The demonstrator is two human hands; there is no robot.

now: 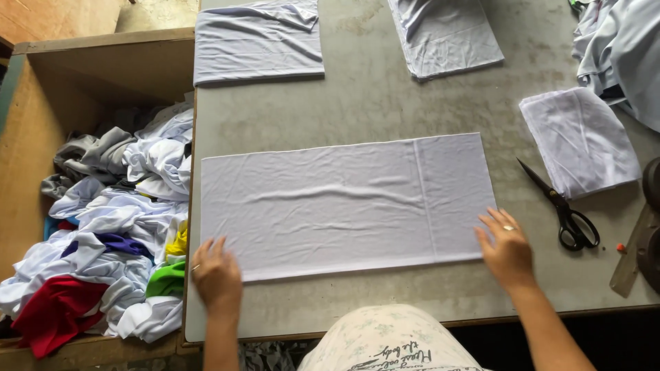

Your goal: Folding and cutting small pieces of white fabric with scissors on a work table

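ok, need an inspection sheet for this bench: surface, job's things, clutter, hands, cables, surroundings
Surface: grey worn tabletop, stained, wooden front edge.
Job's things: long white rectangular cloth panel lying flat, a seam line near its right end.
Clutter: two folded white cloth pieces at the far edge; folded white piece at right; black-handled scissors beside it; ruler at the right edge.
Hands: left hand flat on the panel's near left corner; right hand, ring on one finger, on the near right corner; both open.
Cables: nothing seen.
Surroundings: wooden bin at left, full of mixed white, grey, red, green fabric scraps.
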